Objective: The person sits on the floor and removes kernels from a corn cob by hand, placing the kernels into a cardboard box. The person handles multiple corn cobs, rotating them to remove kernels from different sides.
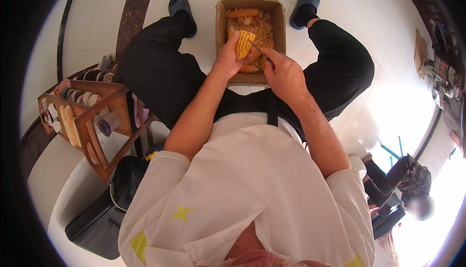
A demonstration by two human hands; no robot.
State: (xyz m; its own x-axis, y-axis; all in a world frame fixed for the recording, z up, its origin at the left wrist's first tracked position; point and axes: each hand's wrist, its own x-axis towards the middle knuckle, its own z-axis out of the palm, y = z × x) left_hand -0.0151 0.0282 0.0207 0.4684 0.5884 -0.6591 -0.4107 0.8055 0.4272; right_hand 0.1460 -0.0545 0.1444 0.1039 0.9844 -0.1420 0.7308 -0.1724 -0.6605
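An ear of yellow corn is gripped in my left hand, its kernels facing up. My right hand holds a slim, dark pointed tool, whose tip meets the kernels on the ear's right side. I cannot tell exactly what kind of tool it is. Both hands are over the near part of an open cardboard box on the floor between my legs. Loose kernels cover much of its inside. An orange ear of corn lies at its far end, and other ears lie partly hidden beneath my hands.
A wooden shoe rack with several pairs of footwear stands at my left. Below it in the picture is a black padded seat. Another person sits at the right. A dark stone strip crosses the pale tiled floor.
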